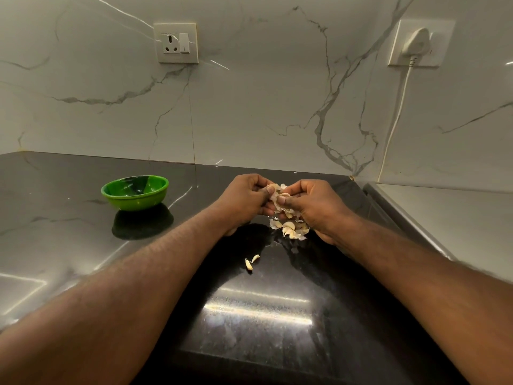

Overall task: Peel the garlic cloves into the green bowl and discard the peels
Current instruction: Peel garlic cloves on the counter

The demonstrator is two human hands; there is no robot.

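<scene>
Right of the green bowl (pixel 135 191), well apart: my left hand (pixel 244 198) and right hand (pixel 312 208) both pinch one garlic clove (pixel 281 194), stripping its skin, held over the garlic pile (pixel 291 229) so peels drop there.

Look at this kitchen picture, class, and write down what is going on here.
A person is peeling garlic at a dark counter. The left hand and right hand both pinch a garlic clove with papery skin coming away, held just over a pile of cloves and peels. Two small garlic pieces lie nearer the person. The green bowl stands apart to the left, and no cloves show inside it.
</scene>
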